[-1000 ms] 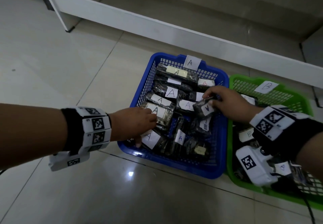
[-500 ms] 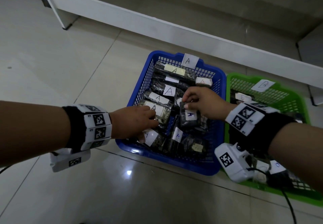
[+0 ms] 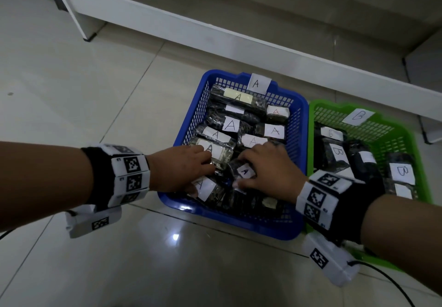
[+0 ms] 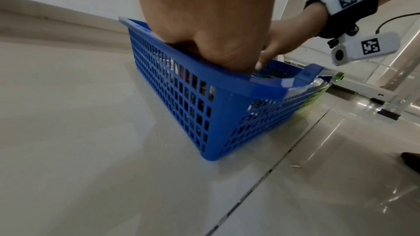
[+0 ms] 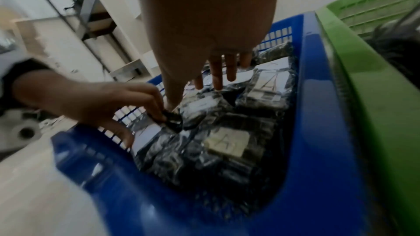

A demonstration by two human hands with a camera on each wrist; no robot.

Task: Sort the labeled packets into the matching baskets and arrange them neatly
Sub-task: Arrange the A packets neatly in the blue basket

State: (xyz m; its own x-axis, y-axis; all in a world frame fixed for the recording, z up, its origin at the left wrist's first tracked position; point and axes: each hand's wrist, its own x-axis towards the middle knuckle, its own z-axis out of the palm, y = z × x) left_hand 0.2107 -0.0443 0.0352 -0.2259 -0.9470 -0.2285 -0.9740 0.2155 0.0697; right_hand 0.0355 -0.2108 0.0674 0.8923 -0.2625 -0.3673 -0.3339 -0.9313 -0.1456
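Two perforated plastic baskets stand side by side, touching, on the pale tiled floor [image 3: 71,79]: the blue basket [image 3: 301,153] tagged A holds a crowd of dark plastic packets, most lying long axis left to right, and the green basket [image 3: 406,136] tagged B holds about five. The right hand [image 3: 265,171], fingers straight in the right wrist view, presses on a dark plastic packet labelled A [image 3: 244,171] near the blue basket's front. The left hand [image 3: 179,170], only a fist from the left wrist view, pinches a neighbouring packet's corner [image 5: 172,119] there.

Pale tiled floor [image 3: 71,91] under 2 touching baskets, blue basket [image 3: 301,124] beside green basket [image 3: 406,139].
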